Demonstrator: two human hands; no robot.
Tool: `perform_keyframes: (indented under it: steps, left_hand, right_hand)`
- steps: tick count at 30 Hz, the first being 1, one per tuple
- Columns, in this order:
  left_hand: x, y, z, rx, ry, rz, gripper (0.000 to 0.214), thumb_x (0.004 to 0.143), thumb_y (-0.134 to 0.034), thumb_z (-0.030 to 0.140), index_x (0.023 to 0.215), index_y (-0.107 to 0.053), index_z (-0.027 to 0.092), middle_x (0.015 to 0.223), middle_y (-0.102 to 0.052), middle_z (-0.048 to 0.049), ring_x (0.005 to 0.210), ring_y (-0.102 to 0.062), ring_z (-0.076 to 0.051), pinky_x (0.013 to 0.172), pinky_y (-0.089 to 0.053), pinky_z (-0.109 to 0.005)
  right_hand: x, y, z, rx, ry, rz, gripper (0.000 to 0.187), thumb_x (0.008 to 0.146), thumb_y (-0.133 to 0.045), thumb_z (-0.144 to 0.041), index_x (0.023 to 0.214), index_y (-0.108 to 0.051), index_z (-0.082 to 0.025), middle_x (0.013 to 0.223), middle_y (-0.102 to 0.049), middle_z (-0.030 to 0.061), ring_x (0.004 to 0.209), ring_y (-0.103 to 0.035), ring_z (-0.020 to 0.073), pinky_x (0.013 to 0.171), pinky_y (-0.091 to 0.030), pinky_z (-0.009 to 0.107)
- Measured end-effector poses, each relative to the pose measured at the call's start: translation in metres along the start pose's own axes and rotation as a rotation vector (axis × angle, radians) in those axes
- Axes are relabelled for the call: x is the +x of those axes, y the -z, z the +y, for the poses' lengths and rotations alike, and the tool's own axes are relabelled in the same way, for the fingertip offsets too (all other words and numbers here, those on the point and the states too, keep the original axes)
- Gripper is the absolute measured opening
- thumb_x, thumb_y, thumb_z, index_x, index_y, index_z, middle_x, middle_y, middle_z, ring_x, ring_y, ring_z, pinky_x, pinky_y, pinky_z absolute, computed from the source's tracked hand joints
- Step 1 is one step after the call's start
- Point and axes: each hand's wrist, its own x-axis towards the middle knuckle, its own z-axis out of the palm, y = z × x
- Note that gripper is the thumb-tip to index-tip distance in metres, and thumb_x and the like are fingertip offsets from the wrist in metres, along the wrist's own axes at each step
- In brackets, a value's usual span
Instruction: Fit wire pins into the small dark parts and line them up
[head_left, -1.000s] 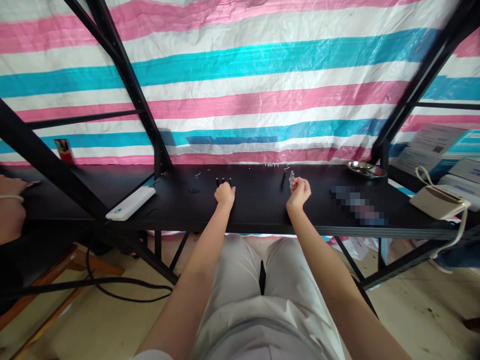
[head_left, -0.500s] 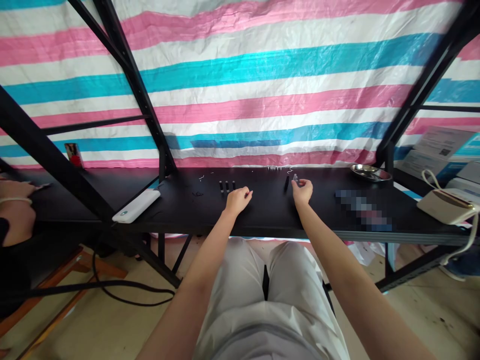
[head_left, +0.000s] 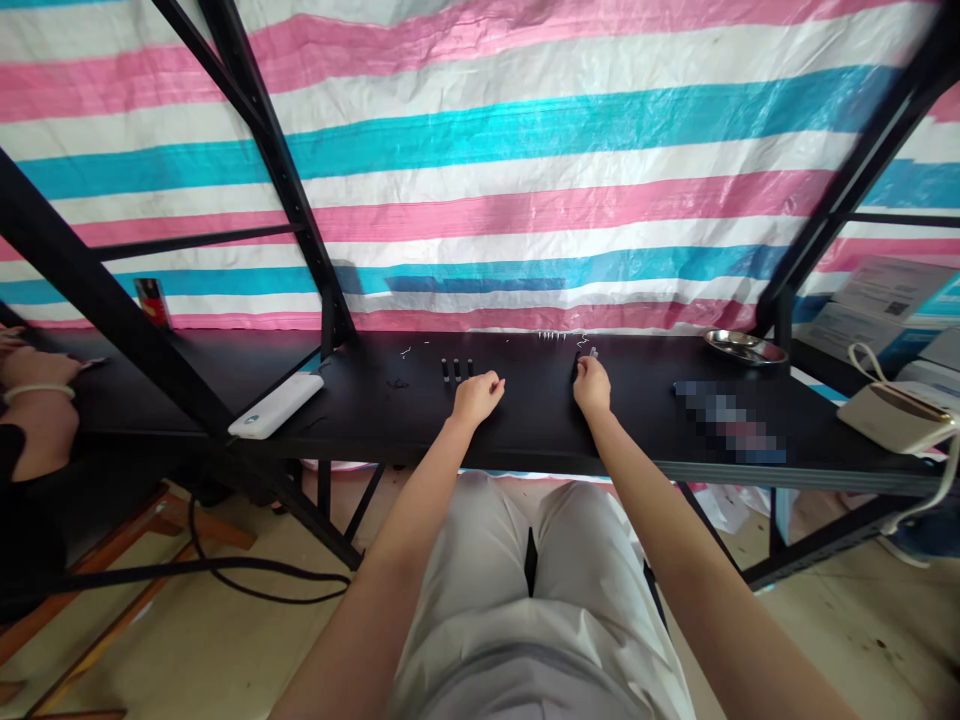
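My left hand point(head_left: 478, 397) is closed above the black table, its fingers curled together; whatever it may hold is too small to make out. Beside it lie three short black cylinders with pale ends point(head_left: 457, 370). Over to the right, my right hand point(head_left: 592, 385) has its fingertips closed on a small black stick point(head_left: 577, 362), which the hand partly hides. Small clear pieces point(head_left: 594, 352) sit just behind those fingers. A row of tiny white parts point(head_left: 552, 336) lines the table's back edge.
A white power bank-like box point(head_left: 276, 406) lies left, near a black frame post. At right are a round metal dish point(head_left: 744, 347), a blurred-out item point(head_left: 727, 420) and a cream pouch point(head_left: 896, 415). Another person's arm point(head_left: 41, 390) rests on the table at far left.
My right hand has moved slightly left, from beside the clear pieces onto the black stick. My left hand keeps its closed pose in nearly the same place.
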Motion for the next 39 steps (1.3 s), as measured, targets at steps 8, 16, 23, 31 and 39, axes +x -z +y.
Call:
perform_keyframes:
  steps: [8,16,23,31,39]
  left_hand:
    - [-0.001,0.0,0.002,0.029,-0.041,0.0,0.024,0.085,-0.046,0.033,0.071,-0.06,0.02,0.063,-0.061,-0.0002,0.059,-0.056,-0.013,0.053,-0.033,-0.022]
    - [-0.004,-0.004,0.015,0.078,-0.401,0.142,0.035,0.089,-0.043,0.034,0.12,-0.049,0.019,0.093,-0.065,-0.0055,0.084,-0.061,-0.015,0.062,-0.045,-0.022]
    - [-0.004,-0.003,0.017,0.076,-0.506,0.113,0.028,0.092,-0.035,0.022,0.115,-0.049,0.015,0.105,-0.063,-0.0093,0.092,-0.062,-0.017,0.073,-0.051,-0.026]
    - [-0.003,-0.004,0.014,0.014,-0.48,0.111,0.018,0.09,-0.04,0.02,0.099,-0.055,0.016,0.095,-0.065,-0.0062,0.087,-0.063,-0.016,0.072,-0.051,-0.025]
    - [-0.003,-0.007,0.013,0.013,-0.338,0.106,0.018,0.085,-0.047,0.02,0.1,-0.057,0.019,0.083,-0.066,-0.0013,0.07,-0.063,-0.012,0.059,-0.045,-0.02]
  right_hand:
    - [-0.002,-0.004,0.002,-0.108,0.022,-0.093,0.023,0.082,-0.033,-0.013,0.097,-0.05,-0.017,0.084,-0.059,0.0113,0.076,-0.056,0.0224,0.071,-0.041,0.035]
    - [-0.019,-0.004,-0.027,-0.127,0.606,-0.137,0.022,0.087,-0.029,-0.015,0.096,-0.05,-0.015,0.081,-0.06,0.0111,0.074,-0.054,0.0221,0.069,-0.041,0.034]
    - [-0.037,-0.003,-0.051,-0.249,1.043,-0.207,0.029,0.09,-0.026,-0.012,0.104,-0.051,-0.011,0.08,-0.06,0.009,0.071,-0.051,0.0201,0.067,-0.038,0.033]
    - [-0.039,0.003,-0.053,-0.17,1.016,-0.185,0.023,0.091,-0.032,-0.022,0.104,-0.049,-0.012,0.082,-0.059,0.0088,0.071,-0.051,0.0198,0.067,-0.038,0.033]
    - [-0.033,0.001,-0.048,-0.197,0.776,-0.093,0.028,0.092,-0.026,-0.023,0.095,-0.052,-0.013,0.083,-0.056,0.0119,0.077,-0.05,0.0227,0.07,-0.04,0.035]
